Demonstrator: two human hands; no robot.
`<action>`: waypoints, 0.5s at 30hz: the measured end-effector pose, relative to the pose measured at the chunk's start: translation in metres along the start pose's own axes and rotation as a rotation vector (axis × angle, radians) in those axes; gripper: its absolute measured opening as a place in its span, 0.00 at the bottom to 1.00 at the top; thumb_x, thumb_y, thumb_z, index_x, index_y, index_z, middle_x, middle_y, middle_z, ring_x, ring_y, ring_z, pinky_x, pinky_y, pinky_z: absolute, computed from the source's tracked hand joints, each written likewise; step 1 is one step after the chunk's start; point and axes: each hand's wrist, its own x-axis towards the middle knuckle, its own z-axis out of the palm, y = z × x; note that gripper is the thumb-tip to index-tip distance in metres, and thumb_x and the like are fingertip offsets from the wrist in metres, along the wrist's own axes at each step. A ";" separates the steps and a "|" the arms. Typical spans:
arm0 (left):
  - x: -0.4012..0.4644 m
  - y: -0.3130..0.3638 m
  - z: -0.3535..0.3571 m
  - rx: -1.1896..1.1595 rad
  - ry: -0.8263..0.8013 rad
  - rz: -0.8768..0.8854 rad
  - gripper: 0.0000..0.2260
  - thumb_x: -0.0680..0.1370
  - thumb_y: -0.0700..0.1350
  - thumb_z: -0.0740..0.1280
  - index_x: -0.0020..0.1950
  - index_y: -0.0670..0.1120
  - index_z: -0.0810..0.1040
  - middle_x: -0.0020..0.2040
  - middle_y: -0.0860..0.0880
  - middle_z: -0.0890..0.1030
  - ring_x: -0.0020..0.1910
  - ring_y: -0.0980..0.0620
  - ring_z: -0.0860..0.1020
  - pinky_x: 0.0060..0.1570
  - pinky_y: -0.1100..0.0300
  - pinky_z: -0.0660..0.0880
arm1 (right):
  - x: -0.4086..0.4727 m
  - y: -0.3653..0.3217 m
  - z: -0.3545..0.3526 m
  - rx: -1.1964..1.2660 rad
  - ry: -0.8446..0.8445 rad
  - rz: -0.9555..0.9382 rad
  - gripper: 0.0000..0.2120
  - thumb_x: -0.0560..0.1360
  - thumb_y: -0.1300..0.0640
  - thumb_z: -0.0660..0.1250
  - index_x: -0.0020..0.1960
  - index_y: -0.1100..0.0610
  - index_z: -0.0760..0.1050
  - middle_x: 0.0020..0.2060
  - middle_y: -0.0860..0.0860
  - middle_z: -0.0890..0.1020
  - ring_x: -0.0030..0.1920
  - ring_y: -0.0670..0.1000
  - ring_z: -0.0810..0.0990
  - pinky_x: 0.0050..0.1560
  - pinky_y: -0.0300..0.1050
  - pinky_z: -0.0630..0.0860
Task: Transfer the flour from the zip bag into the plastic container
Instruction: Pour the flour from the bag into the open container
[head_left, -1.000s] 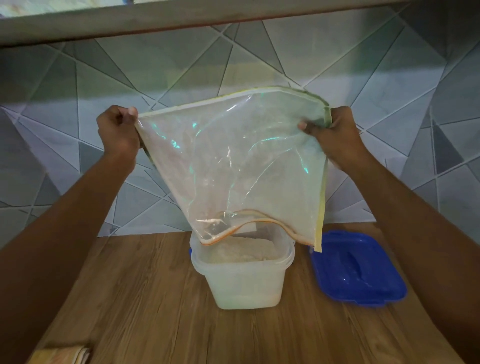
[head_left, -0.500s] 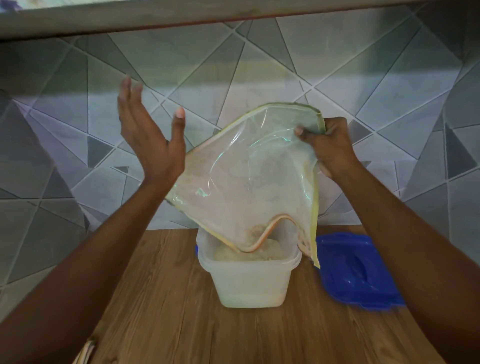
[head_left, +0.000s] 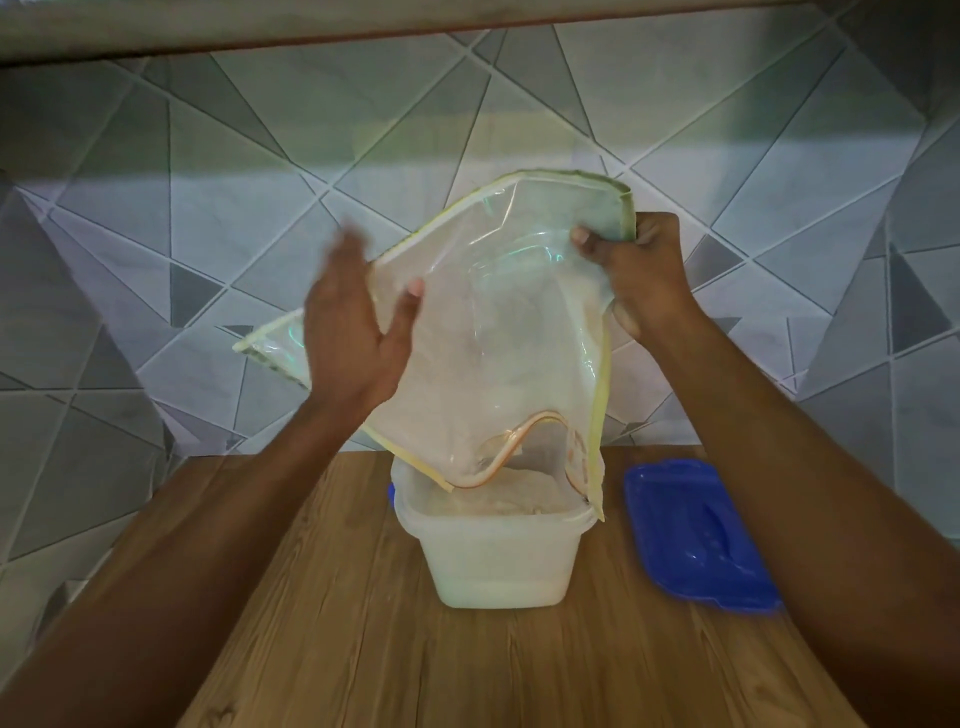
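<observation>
The clear zip bag (head_left: 498, 353) hangs upside down, its open orange-edged mouth dipping into the translucent plastic container (head_left: 498, 566) on the wooden table. Flour (head_left: 498, 501) lies inside the container. My right hand (head_left: 639, 275) grips the bag's upper right corner. With straight fingers, my left hand (head_left: 353, 338) lies flat against the bag's left side, blurred by motion. The bag looks almost empty, with only a thin dusty film inside.
A blue lid (head_left: 696, 535) lies on the wooden table (head_left: 363, 649) to the right of the container. A tiled wall (head_left: 208, 208) rises just behind the table, with a shelf edge above.
My left hand let go of the bag's left corner, drew back open, and has now swung in against the bag's side. That freed corner has dropped and sticks out to the left.
</observation>
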 end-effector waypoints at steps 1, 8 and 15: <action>-0.005 -0.005 0.004 -0.025 -0.073 -0.046 0.32 0.81 0.62 0.58 0.76 0.39 0.65 0.74 0.41 0.71 0.75 0.42 0.68 0.76 0.46 0.62 | 0.000 0.000 0.002 -0.012 -0.009 -0.008 0.02 0.71 0.69 0.74 0.41 0.65 0.81 0.35 0.53 0.84 0.38 0.54 0.84 0.46 0.58 0.83; -0.011 -0.019 0.003 0.053 -0.120 -0.012 0.35 0.81 0.63 0.57 0.81 0.44 0.56 0.82 0.45 0.55 0.81 0.46 0.53 0.79 0.43 0.51 | -0.003 -0.003 0.006 0.042 -0.002 0.010 0.09 0.71 0.70 0.74 0.37 0.59 0.81 0.32 0.49 0.84 0.36 0.52 0.85 0.46 0.57 0.84; -0.021 -0.024 -0.004 0.161 -0.109 0.087 0.36 0.81 0.65 0.51 0.80 0.40 0.58 0.81 0.41 0.58 0.81 0.45 0.58 0.79 0.42 0.52 | 0.001 -0.003 0.009 0.030 0.007 0.013 0.04 0.71 0.69 0.74 0.42 0.63 0.81 0.37 0.54 0.84 0.39 0.55 0.85 0.45 0.57 0.84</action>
